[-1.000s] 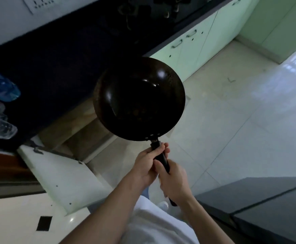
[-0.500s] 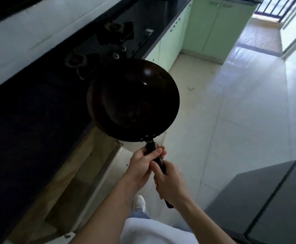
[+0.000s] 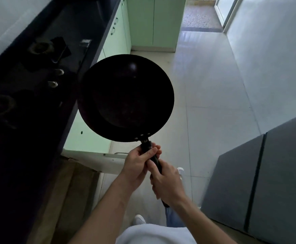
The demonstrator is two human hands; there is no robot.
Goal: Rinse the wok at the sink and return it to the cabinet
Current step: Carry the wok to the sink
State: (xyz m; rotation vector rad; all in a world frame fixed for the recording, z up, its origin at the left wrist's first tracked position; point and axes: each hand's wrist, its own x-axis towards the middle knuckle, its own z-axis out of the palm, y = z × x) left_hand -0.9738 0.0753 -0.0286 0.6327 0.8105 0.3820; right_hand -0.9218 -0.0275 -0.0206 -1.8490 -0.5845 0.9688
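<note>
A round black wok (image 3: 125,97) hangs in the air in front of me, its hollow facing up, over the floor beside the counter edge. Its black handle runs back toward me. My left hand (image 3: 139,164) grips the handle close to the wok's rim. My right hand (image 3: 166,184) grips the handle farther back, and the handle's end sticks out below it. The open cabinet (image 3: 77,191) under the counter shows at the lower left, with its pale green door (image 3: 89,140) swung out. No sink is in view.
A dark counter (image 3: 29,120) with a gas stove (image 3: 38,67) and its knobs runs along the left. Green cabinet doors (image 3: 150,22) stand ahead. A grey appliance top (image 3: 259,182) fills the lower right. White floor tiles (image 3: 214,85) stretch toward a doorway.
My view has swung right along the counter toward the doorway. The wok has stayed in both hands, shifting right off the counter edge to above the floor.
</note>
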